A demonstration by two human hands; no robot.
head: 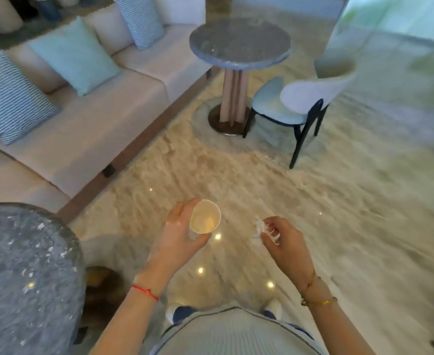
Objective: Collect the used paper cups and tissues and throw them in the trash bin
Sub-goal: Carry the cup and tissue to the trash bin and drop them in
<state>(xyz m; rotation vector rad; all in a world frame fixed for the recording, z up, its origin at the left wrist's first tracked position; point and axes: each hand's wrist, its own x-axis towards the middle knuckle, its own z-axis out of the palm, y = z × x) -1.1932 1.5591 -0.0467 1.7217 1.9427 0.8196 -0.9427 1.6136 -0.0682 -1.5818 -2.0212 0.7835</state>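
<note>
While the left hand (177, 234) grips an empty paper cup (205, 220) showing no readable print, the right hand (285, 239) pinches a crumpled white tissue (260, 228) above the marble floor (236, 175).

Mostly hidden inside the curled right hand (285, 239): crumpled white tissue (259, 228). Cut by left frame edge: round grey speckled stone table (18, 272).
</note>
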